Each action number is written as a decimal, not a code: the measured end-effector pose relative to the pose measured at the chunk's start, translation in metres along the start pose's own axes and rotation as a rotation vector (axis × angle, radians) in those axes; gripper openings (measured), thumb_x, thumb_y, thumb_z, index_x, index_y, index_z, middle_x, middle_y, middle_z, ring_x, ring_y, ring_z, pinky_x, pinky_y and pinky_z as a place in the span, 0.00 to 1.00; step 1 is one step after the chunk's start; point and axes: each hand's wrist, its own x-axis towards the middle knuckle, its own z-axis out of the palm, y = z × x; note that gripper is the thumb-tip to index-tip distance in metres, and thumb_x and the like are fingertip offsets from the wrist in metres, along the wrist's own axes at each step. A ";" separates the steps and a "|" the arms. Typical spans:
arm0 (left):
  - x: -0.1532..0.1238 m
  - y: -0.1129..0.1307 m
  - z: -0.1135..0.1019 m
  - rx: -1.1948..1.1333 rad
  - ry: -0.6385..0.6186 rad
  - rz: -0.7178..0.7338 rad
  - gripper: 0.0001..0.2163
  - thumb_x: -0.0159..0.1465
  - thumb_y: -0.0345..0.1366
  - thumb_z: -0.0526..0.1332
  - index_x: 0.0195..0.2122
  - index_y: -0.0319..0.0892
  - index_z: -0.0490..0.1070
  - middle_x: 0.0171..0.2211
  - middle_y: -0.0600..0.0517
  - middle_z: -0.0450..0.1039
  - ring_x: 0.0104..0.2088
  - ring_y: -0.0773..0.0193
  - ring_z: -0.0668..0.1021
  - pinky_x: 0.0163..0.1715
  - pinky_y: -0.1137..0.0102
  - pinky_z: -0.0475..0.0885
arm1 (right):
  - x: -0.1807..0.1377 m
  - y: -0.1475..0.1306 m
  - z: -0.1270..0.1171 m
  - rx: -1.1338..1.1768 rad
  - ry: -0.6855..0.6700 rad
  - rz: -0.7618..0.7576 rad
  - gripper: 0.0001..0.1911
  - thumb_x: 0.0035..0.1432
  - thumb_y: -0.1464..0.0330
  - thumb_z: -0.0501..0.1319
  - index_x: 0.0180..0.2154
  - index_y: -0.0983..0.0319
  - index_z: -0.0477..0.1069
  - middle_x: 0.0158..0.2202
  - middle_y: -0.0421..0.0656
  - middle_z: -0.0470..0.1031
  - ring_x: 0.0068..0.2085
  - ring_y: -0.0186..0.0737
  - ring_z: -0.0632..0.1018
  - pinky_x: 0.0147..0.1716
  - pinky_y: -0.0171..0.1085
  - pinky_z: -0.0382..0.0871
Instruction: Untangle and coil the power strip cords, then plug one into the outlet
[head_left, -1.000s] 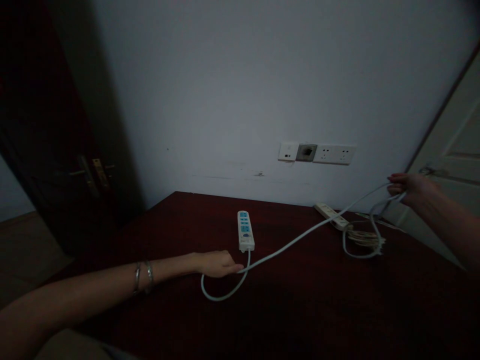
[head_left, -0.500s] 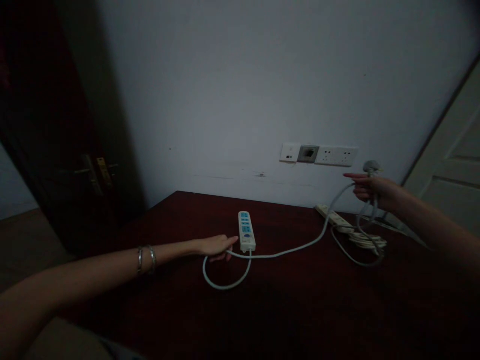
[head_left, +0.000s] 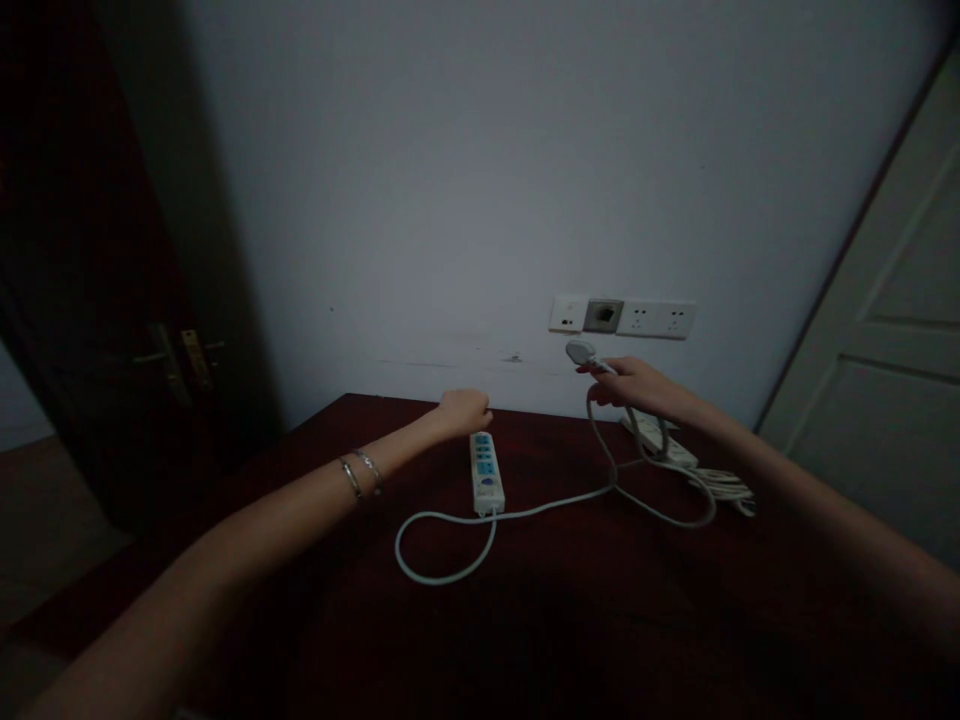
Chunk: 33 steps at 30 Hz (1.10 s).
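Observation:
A white power strip (head_left: 487, 478) with blue sockets lies lengthwise on the dark red table (head_left: 555, 570). My left hand (head_left: 463, 408) is closed at its far end, with the fingers curled; what they hold, if anything, is hidden, and I cannot tell whether they touch the strip. My right hand (head_left: 626, 383) grips the cord just behind the grey-white plug (head_left: 580, 352), whose head points left in front of the wall. From the strip's near end the white cord (head_left: 442, 580) makes a loop, runs right across the table and rises in bends to my right hand.
Wall sockets (head_left: 655, 319) sit behind the plug, beside a grey outlet plate (head_left: 603, 315). A second power strip (head_left: 667, 445) with a coiled cord (head_left: 724, 488) lies at the back right. A dark door (head_left: 82, 300) stands left, a pale door (head_left: 885, 380) right.
My left hand has let go of the cord and moved up to the strip's far end. The right hand has moved left with the plug, and the cord's taut stretch has dropped onto the table.

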 end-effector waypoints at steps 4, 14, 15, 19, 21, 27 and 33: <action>0.033 0.014 -0.030 -0.225 0.096 -0.050 0.15 0.60 0.38 0.48 0.32 0.36 0.73 0.31 0.43 0.76 0.29 0.62 0.78 0.30 0.70 0.69 | 0.006 -0.003 0.002 -0.161 -0.034 -0.051 0.16 0.59 0.67 0.50 0.45 0.66 0.68 0.24 0.48 0.74 0.22 0.39 0.75 0.22 0.34 0.66; 0.013 0.060 -0.020 -1.279 0.282 -0.030 0.09 0.58 0.34 0.52 0.30 0.35 0.69 0.25 0.50 0.72 0.21 0.70 0.74 0.18 0.78 0.65 | -0.006 -0.051 -0.007 0.128 0.135 -0.219 0.12 0.59 0.66 0.53 0.41 0.64 0.67 0.22 0.44 0.73 0.17 0.34 0.73 0.13 0.30 0.64; 0.010 0.063 -0.018 -1.317 0.290 -0.013 0.08 0.58 0.34 0.54 0.31 0.35 0.69 0.26 0.49 0.72 0.23 0.69 0.74 0.19 0.77 0.65 | -0.007 -0.060 -0.010 0.203 0.136 -0.223 0.12 0.59 0.65 0.54 0.41 0.65 0.67 0.20 0.43 0.72 0.16 0.34 0.72 0.13 0.29 0.63; 0.001 0.072 -0.013 -1.394 0.307 0.183 0.10 0.55 0.34 0.60 0.38 0.36 0.70 0.35 0.46 0.74 0.36 0.65 0.76 0.34 0.72 0.70 | -0.009 -0.097 -0.021 0.456 0.132 -0.241 0.15 0.61 0.60 0.52 0.40 0.66 0.65 0.16 0.42 0.71 0.15 0.34 0.72 0.12 0.28 0.63; -0.001 0.077 -0.010 -1.437 0.231 0.331 0.13 0.56 0.34 0.61 0.42 0.37 0.70 0.40 0.44 0.73 0.41 0.64 0.74 0.43 0.68 0.67 | -0.007 -0.110 -0.024 0.541 0.150 -0.259 0.16 0.61 0.58 0.50 0.39 0.65 0.64 0.16 0.42 0.71 0.16 0.34 0.72 0.12 0.28 0.62; 0.000 0.084 0.011 -1.437 0.055 0.436 0.15 0.55 0.36 0.63 0.43 0.37 0.70 0.42 0.43 0.72 0.42 0.62 0.74 0.46 0.64 0.66 | 0.018 -0.117 -0.029 0.885 0.244 -0.291 0.14 0.63 0.59 0.46 0.35 0.62 0.63 0.17 0.39 0.70 0.15 0.28 0.68 0.11 0.25 0.58; 0.006 0.080 0.028 -1.424 -0.063 0.431 0.15 0.55 0.39 0.63 0.41 0.36 0.71 0.41 0.43 0.73 0.42 0.61 0.74 0.47 0.62 0.65 | 0.047 -0.100 -0.027 1.307 0.176 -0.188 0.12 0.65 0.65 0.43 0.30 0.61 0.58 0.16 0.34 0.61 0.14 0.23 0.61 0.11 0.20 0.55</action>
